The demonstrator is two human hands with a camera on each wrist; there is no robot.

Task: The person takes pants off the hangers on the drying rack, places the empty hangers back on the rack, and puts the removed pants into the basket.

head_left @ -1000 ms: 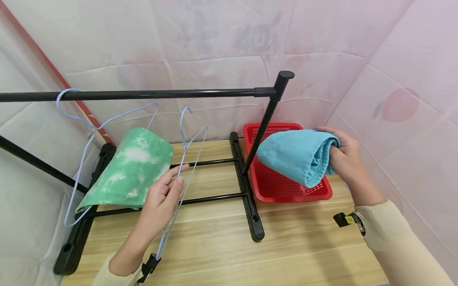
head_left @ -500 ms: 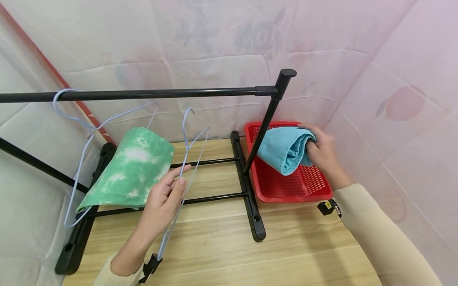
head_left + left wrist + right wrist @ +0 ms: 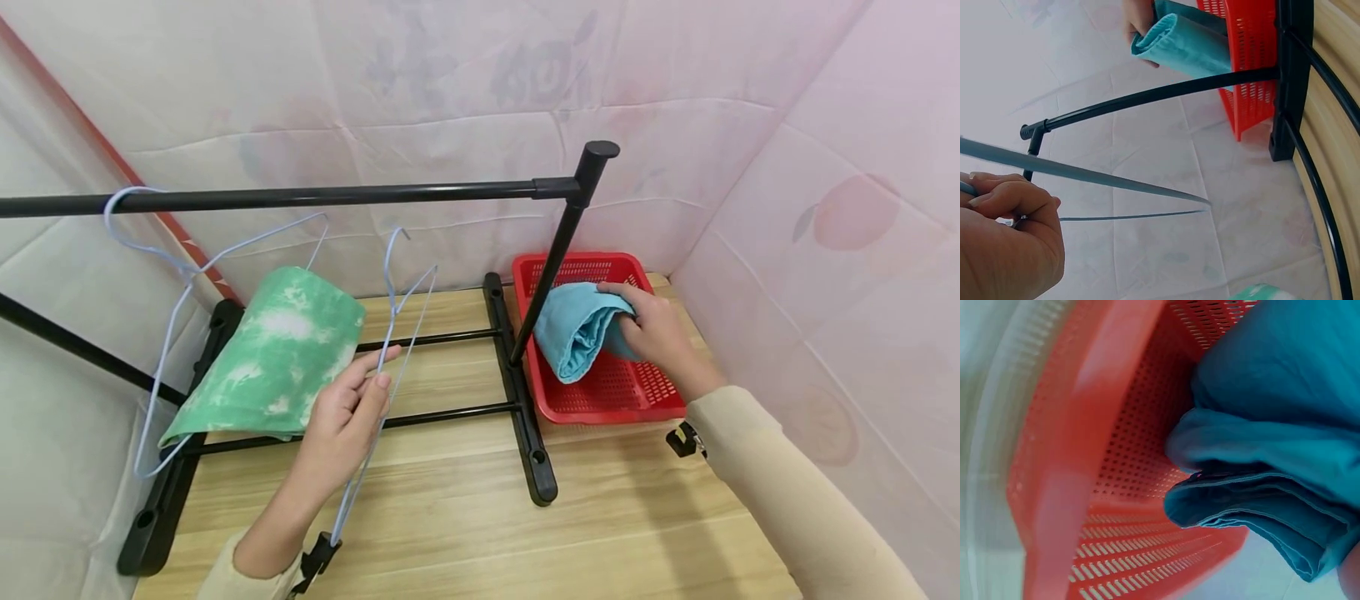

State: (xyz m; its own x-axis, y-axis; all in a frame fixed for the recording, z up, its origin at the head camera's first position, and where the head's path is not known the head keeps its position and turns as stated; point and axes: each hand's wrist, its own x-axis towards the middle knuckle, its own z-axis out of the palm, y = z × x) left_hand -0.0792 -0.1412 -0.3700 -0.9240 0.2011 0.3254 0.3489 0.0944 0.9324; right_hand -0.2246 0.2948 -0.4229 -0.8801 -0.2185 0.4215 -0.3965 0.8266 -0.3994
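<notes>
My right hand grips a folded light-blue cloth garment over the red plastic basket. In the right wrist view the blue garment sits within the basket's rim; whether it touches the bottom I cannot tell. My left hand pinches a light-blue wire hanger, its hook pointing up, below the black rack bar. Another blue hanger hangs from that bar at the left. Beside my left hand is a green and white tie-dye cloth, partly in front of that hanger.
The black rack's right foot stands on the wooden table, close to the basket's left side. Its slanted post rises in front of the basket's left rim. Pale printed curtains enclose the table at the back and sides.
My right hand has carried the blue garment left and down, from above the basket's right side into the basket. My left hand and its hanger have hardly moved.
</notes>
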